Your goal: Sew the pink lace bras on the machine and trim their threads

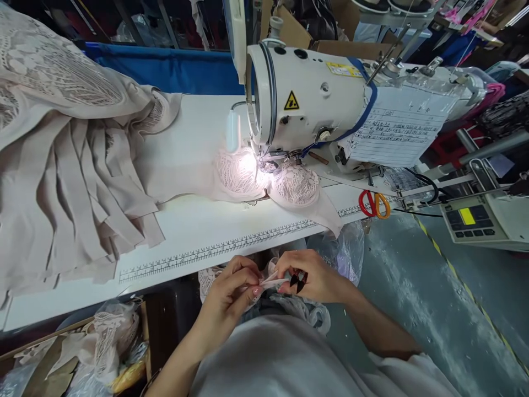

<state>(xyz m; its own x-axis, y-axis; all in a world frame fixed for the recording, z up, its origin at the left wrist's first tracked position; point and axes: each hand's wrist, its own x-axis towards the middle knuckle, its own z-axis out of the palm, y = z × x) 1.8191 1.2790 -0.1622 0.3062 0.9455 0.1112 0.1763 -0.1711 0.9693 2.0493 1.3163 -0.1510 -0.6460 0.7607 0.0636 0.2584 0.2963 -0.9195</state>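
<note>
Below the table's front edge, my left hand [233, 295] pinches a pale pink lace piece [273, 280] between thumb and fingers. My right hand [312, 275] grips the same piece from the right, its fingers closed, with small black-tipped snips [298, 281] also held in them. The fabric is stretched between both hands above my lap. On the table, a pale pink lace bra [295, 184] lies under the lit needle area of the white sewing machine [306, 94], one cup at the needle and its wing hanging over the edge.
Stacked pink lace pieces [74, 182] cover the table's left side. A printed ruler [231, 242] runs along the front edge. Red and orange scissors [374, 204] hang at the right, near a control box [479, 218]. A box of scraps [111, 336] stands lower left.
</note>
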